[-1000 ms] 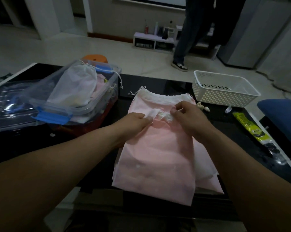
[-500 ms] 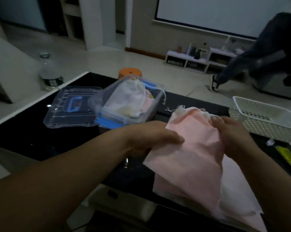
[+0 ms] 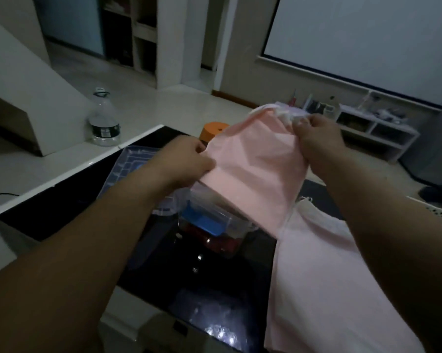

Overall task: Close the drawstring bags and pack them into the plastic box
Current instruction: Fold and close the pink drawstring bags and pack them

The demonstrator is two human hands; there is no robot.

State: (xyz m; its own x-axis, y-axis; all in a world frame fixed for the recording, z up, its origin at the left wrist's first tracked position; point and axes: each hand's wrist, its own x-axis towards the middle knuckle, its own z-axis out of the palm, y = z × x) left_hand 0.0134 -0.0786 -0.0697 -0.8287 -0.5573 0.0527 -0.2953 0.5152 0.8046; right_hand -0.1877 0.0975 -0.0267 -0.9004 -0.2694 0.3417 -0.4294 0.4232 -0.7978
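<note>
A pink drawstring bag (image 3: 255, 169) is held up in the air above the clear plastic box (image 3: 215, 220) with blue latches. My left hand (image 3: 187, 159) grips the bag's left edge. My right hand (image 3: 316, 141) pinches its gathered white top at the upper right. The bag hides most of the box and what is inside it. More pink bags (image 3: 324, 284) lie in a pile on the black table (image 3: 62, 200) at the right, under my right forearm.
The box's clear lid (image 3: 136, 159) lies on the table left of the box. An orange stool (image 3: 213, 129) stands behind the table. A large water bottle (image 3: 104, 121) stands on the floor at the left. A white basket's corner (image 3: 441, 212) shows at the right edge.
Both hands lifted the pink bag off the pile and carried it left and up, over the plastic box. The view has swung left.
</note>
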